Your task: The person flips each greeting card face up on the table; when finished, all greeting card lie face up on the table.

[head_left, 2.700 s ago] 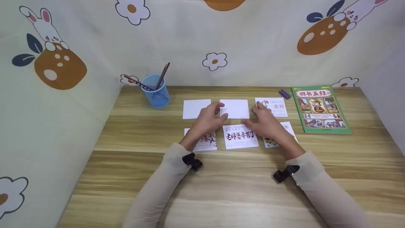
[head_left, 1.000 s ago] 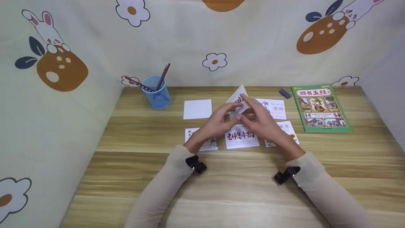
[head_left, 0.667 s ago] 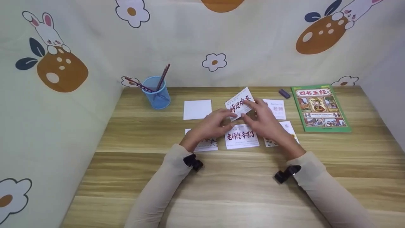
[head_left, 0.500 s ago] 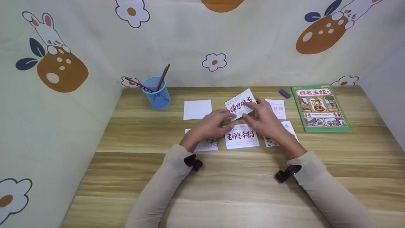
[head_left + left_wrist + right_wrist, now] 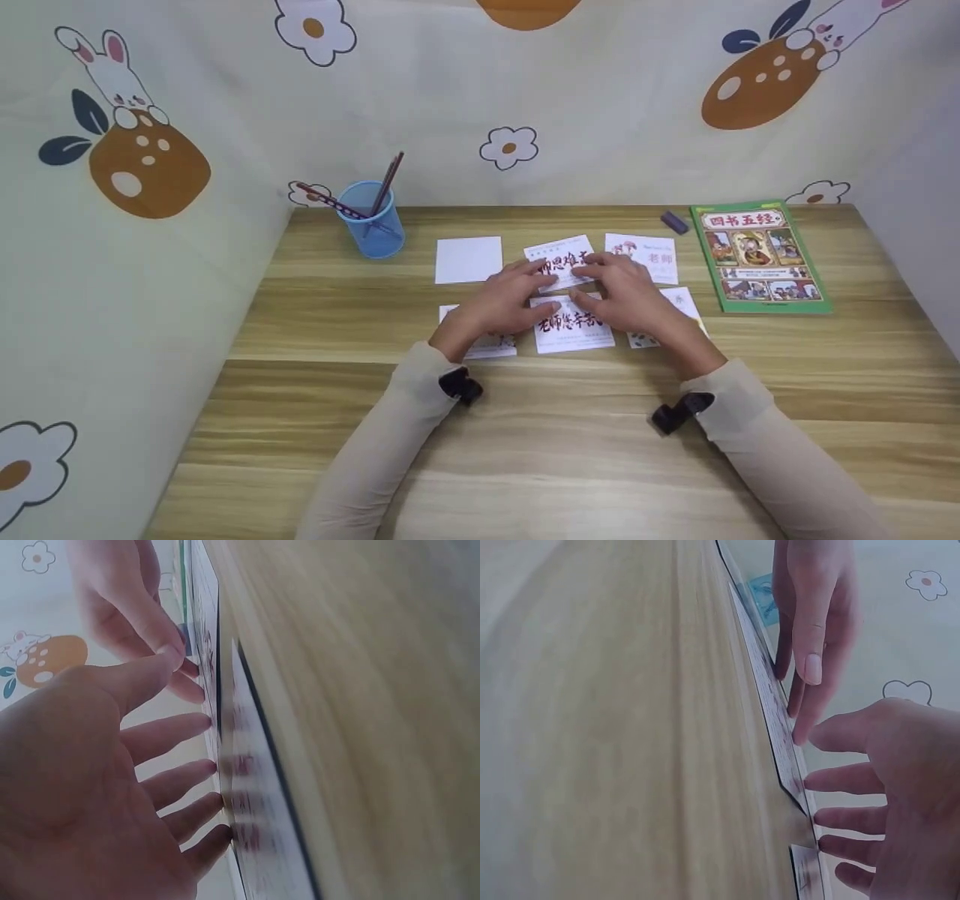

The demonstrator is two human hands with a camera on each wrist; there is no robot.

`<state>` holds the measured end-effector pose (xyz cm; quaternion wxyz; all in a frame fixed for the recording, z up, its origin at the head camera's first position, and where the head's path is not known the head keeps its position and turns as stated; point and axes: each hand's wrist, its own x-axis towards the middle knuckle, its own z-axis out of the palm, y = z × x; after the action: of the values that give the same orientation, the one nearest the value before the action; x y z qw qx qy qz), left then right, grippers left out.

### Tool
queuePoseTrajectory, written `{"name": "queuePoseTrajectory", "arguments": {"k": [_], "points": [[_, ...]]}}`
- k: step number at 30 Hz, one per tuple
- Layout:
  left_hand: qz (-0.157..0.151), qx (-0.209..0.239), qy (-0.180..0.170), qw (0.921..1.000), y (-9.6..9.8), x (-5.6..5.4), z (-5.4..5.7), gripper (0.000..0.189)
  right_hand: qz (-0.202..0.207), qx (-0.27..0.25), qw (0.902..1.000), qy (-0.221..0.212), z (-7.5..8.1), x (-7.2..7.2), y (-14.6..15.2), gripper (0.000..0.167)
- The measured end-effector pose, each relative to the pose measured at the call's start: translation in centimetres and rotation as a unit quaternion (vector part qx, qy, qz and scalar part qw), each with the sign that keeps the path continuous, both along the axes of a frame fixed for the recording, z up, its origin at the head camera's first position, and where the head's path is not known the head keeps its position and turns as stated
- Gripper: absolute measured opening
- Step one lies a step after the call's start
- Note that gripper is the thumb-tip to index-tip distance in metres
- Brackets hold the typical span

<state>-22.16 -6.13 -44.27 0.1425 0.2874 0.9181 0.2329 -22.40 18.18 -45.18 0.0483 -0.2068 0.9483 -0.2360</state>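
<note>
In the head view, a white card with dark red writing (image 5: pixel 559 247) lies print-side up in the middle of the back row, slightly turned. My left hand (image 5: pixel 510 300) rests its spread fingertips on its left part, and my right hand (image 5: pixel 628 291) touches its right part. Both hands' fingers look extended in the wrist views. Just in front lies a second card with red writing (image 5: pixel 574 341), partly under the thumbs. A blank white card (image 5: pixel 469 260) is at back left, a flowered card (image 5: pixel 661 259) at back right. My forearms partly cover the front left card (image 5: pixel 491 346) and front right card (image 5: pixel 684 306).
A blue pen cup (image 5: pixel 375 232) with several pencils stands at the table's back left. On the right are a green-bordered book (image 5: pixel 761 259) and a small dark eraser (image 5: pixel 674 222). A patterned cloth (image 5: pixel 420 97) hangs behind the wooden table (image 5: pixel 555 450).
The back middle card was blank-side up; my hands lifted it, turned it over and lowered it with its writing up. Over the last half second it came down flat towards me.
</note>
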Motion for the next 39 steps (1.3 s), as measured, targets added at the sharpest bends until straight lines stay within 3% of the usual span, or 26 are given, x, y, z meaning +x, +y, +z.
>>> {"name": "queuePoseTrajectory", "arguments": {"k": [7, 8, 14, 15, 20, 25, 32, 39], "points": [[-0.015, 0.029, -0.022, 0.9992, -0.1, 0.0, 0.3, 0.063, 0.003, 0.009, 0.9999, 0.008, 0.0, -0.1, -0.1, 0.053], [-0.018, 0.033, -0.016, 0.9992, -0.2, -0.6, -0.5, 0.065, 0.002, 0.009, 0.9999, 0.009, 0.0, -0.1, -0.2, 0.054], [-0.009, 0.05, -0.011, 0.9986, -0.7, -0.7, -0.5, 0.062, 0.005, 0.018, 0.9998, 0.002, 0.1, -0.2, -0.6, 0.059], [-0.007, 0.052, -0.016, 0.9985, -0.7, -0.2, 0.5, 0.06, 0.004, 0.019, 0.9998, -0.001, 0.2, -0.2, -0.6, 0.06], [-0.002, 0.064, -0.018, 0.9978, -1.0, -0.2, 0.3, 0.06, -0.005, 0.006, 0.9999, -0.013, 0.6, -0.1, -0.8, 0.065], [0.016, 0.089, -0.012, 0.9959, -1.7, -0.3, 0.1, 0.058, 0.014, -0.032, 0.9993, -0.016, 1.2, -0.1, -2.1, 0.072], [0.05, 0.139, 0.017, 0.9889, -3.9, -0.3, -0.3, 0.057, 0.064, -0.081, 0.9946, 0.002, 1.3, -0.5, -6.0, 0.064], [0.116, 0.146, -0.012, 0.9824, -7.2, -0.4, -0.5, 0.058, 0.076, -0.093, 0.992, -0.038, 0.7, -0.6, -9.7, 0.075]]}}
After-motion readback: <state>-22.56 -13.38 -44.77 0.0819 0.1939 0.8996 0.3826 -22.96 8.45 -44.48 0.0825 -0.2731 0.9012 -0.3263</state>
